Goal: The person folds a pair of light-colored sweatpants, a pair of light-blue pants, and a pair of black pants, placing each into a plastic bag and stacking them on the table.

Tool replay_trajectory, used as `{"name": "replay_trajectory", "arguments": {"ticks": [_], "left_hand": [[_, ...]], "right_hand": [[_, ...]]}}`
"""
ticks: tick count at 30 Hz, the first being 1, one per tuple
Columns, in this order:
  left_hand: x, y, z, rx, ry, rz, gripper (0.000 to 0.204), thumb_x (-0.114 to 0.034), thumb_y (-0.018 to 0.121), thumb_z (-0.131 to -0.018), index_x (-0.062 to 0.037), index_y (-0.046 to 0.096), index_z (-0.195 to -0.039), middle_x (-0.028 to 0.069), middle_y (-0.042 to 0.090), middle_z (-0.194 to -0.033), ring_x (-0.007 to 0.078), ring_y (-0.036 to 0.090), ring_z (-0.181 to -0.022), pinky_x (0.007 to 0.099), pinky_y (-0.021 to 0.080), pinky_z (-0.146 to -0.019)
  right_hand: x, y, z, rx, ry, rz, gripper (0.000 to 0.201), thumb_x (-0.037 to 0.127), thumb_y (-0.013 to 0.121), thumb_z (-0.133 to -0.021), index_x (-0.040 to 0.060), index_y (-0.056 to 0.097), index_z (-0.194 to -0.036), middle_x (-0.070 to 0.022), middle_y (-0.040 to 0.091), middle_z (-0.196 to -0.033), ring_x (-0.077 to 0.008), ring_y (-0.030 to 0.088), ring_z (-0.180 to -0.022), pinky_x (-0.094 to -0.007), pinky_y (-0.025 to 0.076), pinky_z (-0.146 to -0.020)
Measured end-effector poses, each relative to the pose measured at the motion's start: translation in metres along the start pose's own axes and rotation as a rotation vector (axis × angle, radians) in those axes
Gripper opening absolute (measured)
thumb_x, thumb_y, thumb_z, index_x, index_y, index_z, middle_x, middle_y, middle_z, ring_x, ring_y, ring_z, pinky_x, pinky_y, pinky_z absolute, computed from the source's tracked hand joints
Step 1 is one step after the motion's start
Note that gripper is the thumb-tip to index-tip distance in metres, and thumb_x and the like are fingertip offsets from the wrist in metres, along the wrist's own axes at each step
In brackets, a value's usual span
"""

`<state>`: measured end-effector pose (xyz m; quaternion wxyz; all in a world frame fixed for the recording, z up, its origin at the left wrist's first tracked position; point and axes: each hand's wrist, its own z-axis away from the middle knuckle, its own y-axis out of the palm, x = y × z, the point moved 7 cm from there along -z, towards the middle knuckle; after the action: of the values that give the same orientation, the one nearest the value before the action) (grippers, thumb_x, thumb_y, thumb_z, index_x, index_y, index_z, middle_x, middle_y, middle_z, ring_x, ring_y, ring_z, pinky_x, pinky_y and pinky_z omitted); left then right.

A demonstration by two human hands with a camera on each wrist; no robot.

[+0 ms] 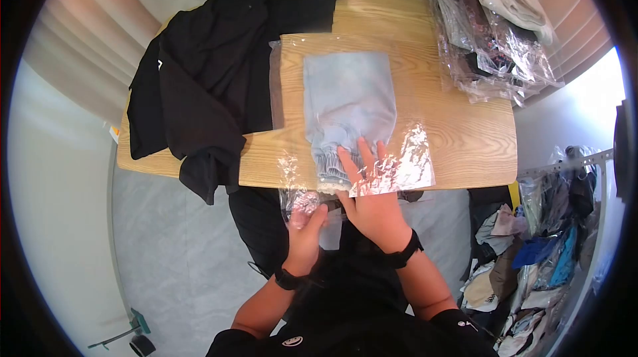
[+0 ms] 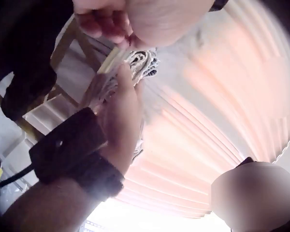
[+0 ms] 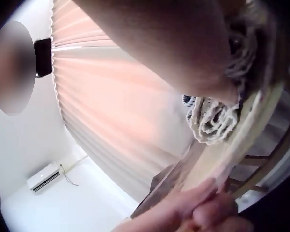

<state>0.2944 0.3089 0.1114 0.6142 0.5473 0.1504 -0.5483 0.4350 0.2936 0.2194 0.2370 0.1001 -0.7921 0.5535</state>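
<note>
One bag [image 1: 415,157], glare-blurred, partly veils the right grip [image 1: 377,212], fingers apart; the left grip [image 1: 305,236] clamps it.

No words, numbers or brands can be read. A white oval mark [image 1: 292,341] on the person's black shirt [image 1: 352,304], a small white mark on its right sleeve [image 1: 448,322] and another on the dark garment [image 1: 206,58] at the desk's [image 1: 465,157] left are illegible.

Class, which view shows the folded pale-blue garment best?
The head view: the folded garment shows its broad face from above, almost whole. Both wrist views show mainly its layered end, partly hidden.
</note>
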Motion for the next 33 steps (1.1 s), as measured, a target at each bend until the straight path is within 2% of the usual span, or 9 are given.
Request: {"name": "replay_trajectory", "arguments": {"ticks": [7, 12, 14, 15, 17, 21, 25, 31, 33], "left_hand": [[-0.002, 0.010, 0.006, 0.004, -0.060, 0.026, 0.039, -0.004, 0.057, -0.089, -0.0034, 0.046, -0.127, -0.0035, 0.053, -0.082, 0.0062, 0.046, -0.071, 0.0226, 0.038, -0.068], [-0.013, 0.015, 0.013, 0.116, 0.071, -0.089, 0.045, -0.001, 0.058, -0.088, -0.0016, 0.044, -0.130, -0.0044, 0.053, -0.083, 0.0030, 0.046, -0.075, 0.0204, 0.039, -0.070], [-0.013, 0.023, 0.022, 0.184, 0.061, -0.151, 0.053, 0.000, 0.061, -0.086, -0.0009, 0.040, -0.134, -0.0038, 0.053, -0.082, 0.0032, 0.048, -0.080, 0.0211, 0.040, -0.078], [-0.004, 0.020, 0.025, 0.177, 0.053, -0.146, 0.053, 0.000, 0.061, -0.086, -0.0009, 0.040, -0.134, -0.0038, 0.053, -0.082, 0.0032, 0.048, -0.080, 0.0211, 0.040, -0.078], [0.005, 0.023, 0.031, 0.260, 0.152, -0.346, 0.059, -0.004, 0.063, -0.085, -0.0006, 0.036, -0.137, -0.0013, 0.056, -0.084, 0.0060, 0.052, -0.083, 0.0232, 0.043, -0.081], [0.013, 0.046, 0.054, 0.459, 0.054, -0.565, 0.063, -0.003, 0.065, -0.083, 0.0020, 0.033, -0.137, 0.0032, 0.060, -0.087, 0.0072, 0.055, -0.083, 0.0218, 0.043, -0.078], [0.028, 0.062, 0.076, 0.578, 0.284, -0.715, 0.068, -0.007, 0.072, -0.078, 0.0005, 0.038, -0.136, 0.0056, 0.063, -0.082, 0.0134, 0.061, -0.075, 0.0278, 0.049, -0.074], [0.031, 0.073, 0.080, 0.749, 0.032, -0.713, 0.043, -0.014, 0.071, -0.079, -0.0042, 0.056, -0.119, 0.0135, 0.064, -0.098, 0.0264, 0.062, -0.089, 0.0348, 0.048, -0.080], [0.008, 0.084, 0.078, 0.804, 0.397, -0.963, 0.046, -0.010, 0.069, -0.079, 0.0014, 0.052, -0.120, 0.0119, 0.065, -0.092, 0.0245, 0.063, -0.086, 0.0333, 0.049, -0.078]], "right_hand": [[-0.012, -0.011, -0.026, -0.156, 0.027, 0.026, 0.061, 0.002, 0.060, -0.074, 0.0095, 0.044, -0.133, -0.0213, 0.033, -0.140, -0.0464, 0.027, -0.128, -0.0550, 0.026, -0.103], [0.008, -0.021, 0.047, -0.111, -0.101, -0.589, 0.017, -0.004, 0.062, -0.072, 0.0028, 0.061, -0.088, -0.0117, 0.063, -0.091, -0.0282, 0.061, -0.087, -0.0339, 0.048, -0.078], [-0.013, 0.011, 0.088, 0.255, 0.326, -0.957, 0.029, 0.002, 0.065, -0.078, 0.0050, 0.055, -0.105, -0.0087, 0.060, -0.107, -0.0186, 0.058, -0.096, -0.0312, 0.047, -0.084], [-0.019, 0.014, 0.104, 0.264, 0.334, -0.955, 0.029, 0.002, 0.065, -0.078, 0.0050, 0.055, -0.105, -0.0087, 0.060, -0.107, -0.0186, 0.058, -0.096, -0.0312, 0.047, -0.084], [-0.044, 0.040, 0.144, 0.250, 0.957, -1.538, 0.053, 0.009, 0.069, -0.079, 0.0083, 0.043, -0.125, -0.0084, 0.047, -0.127, -0.0178, 0.048, -0.114, -0.0326, 0.041, -0.095], [-0.028, 0.015, 0.135, 0.377, 0.844, -2.065, 0.068, 0.034, 0.063, -0.085, 0.0116, 0.028, -0.139, -0.0091, 0.038, -0.136, -0.0241, 0.039, -0.124, -0.0410, 0.033, -0.103], [-0.040, -0.009, 0.103, 0.098, 0.895, -1.851, 0.056, 0.039, 0.054, -0.089, 0.0085, 0.039, -0.132, -0.0091, 0.045, -0.134, -0.0273, 0.041, -0.123, -0.0446, 0.033, -0.102], [-0.051, -0.005, 0.079, -0.079, 1.197, -1.771, 0.030, 0.028, 0.051, -0.093, 0.0068, 0.053, -0.115, -0.0043, 0.062, -0.105, -0.0156, 0.062, -0.088, -0.0287, 0.051, -0.073], [-0.049, -0.011, 0.071, -0.032, 1.111, -1.787, 0.029, 0.024, 0.051, -0.092, 0.0054, 0.053, -0.114, -0.0065, 0.062, -0.105, -0.0169, 0.062, -0.089, -0.0298, 0.051, -0.075]]}}
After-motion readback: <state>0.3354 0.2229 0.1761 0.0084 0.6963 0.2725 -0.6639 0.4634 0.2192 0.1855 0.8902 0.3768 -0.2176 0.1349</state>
